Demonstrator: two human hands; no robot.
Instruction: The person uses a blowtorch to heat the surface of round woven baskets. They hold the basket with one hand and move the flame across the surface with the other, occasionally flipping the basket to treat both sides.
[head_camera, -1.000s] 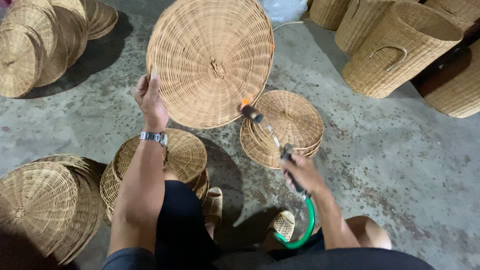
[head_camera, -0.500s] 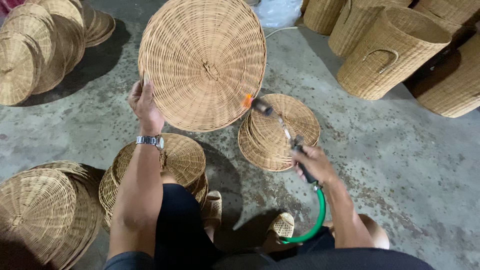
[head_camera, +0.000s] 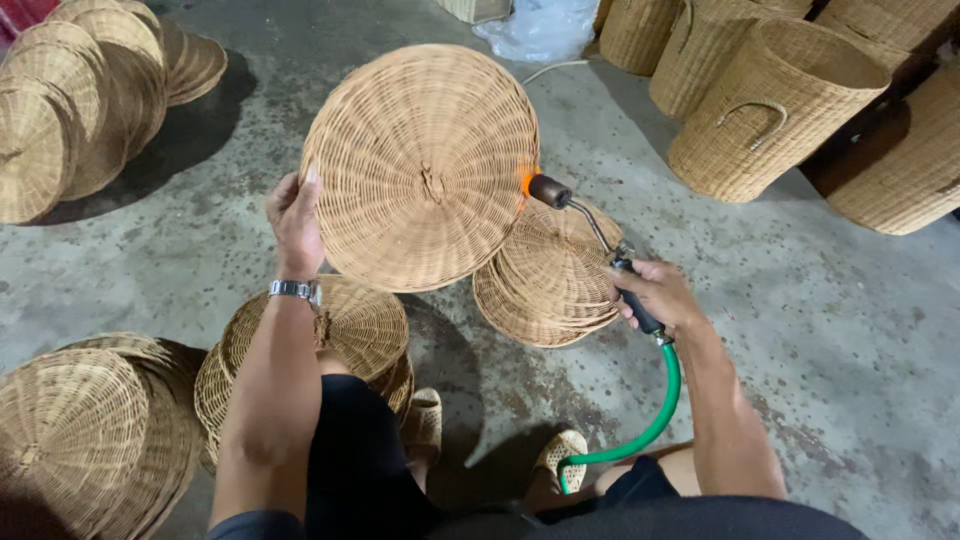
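My left hand (head_camera: 296, 220) grips the left rim of a round woven wicker lid (head_camera: 425, 165) and holds it up, tilted, with its small centre loop facing me. My right hand (head_camera: 655, 295) is closed around the black handle of a gas torch (head_camera: 580, 210) fed by a green hose (head_camera: 640, 430). The torch's nozzle, with a small orange flame, touches the lid's right rim. A metal watch sits on my left wrist.
Stacks of similar lids lie on the concrete floor: one under the torch (head_camera: 550, 280), one by my left knee (head_camera: 340, 330), one at bottom left (head_camera: 80, 430), more at top left (head_camera: 70, 110). Tall wicker baskets (head_camera: 770, 110) stand at top right.
The lid has shifted left and turned in my left hand. The torch nozzle has stayed at its right rim while my right hand moved slightly right.
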